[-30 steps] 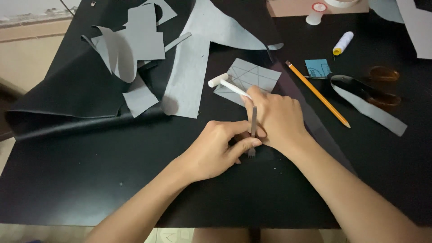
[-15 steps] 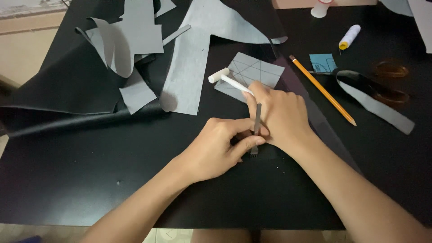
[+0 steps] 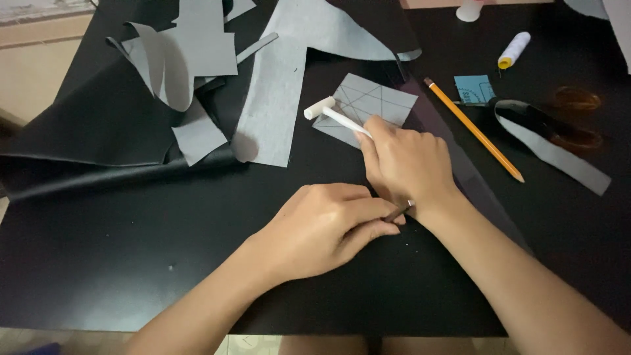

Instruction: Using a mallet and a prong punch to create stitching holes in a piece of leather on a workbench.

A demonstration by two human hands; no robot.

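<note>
Clamped between thumb and fingers, a thin dark metal punch [image 3: 398,212] sits in the left hand [image 3: 322,227], its tip pressed down on the black sheet [image 3: 131,263] that covers the table. Only a short part of the tool shows; the rest is hidden by the fingers. At about one o'clock from that hand, touching it, the right hand [image 3: 407,164] is closed around the handle of a small white mallet [image 3: 328,112], whose head points out toward ten o'clock and hangs over a grey square marked with crossing lines [image 3: 381,98].

At two o'clock from the right hand lies a yellow pencil [image 3: 473,128], and just beyond it a small blue square [image 3: 474,89]. A white tube with a yellow cap [image 3: 513,50] lies farther up, near one o'clock. Scissors with brown handles [image 3: 559,121] rest at three o'clock beside a grey strip [image 3: 559,158]. Loose grey offcuts [image 3: 190,72] are heaped at ten o'clock, well apart from both hands.
</note>
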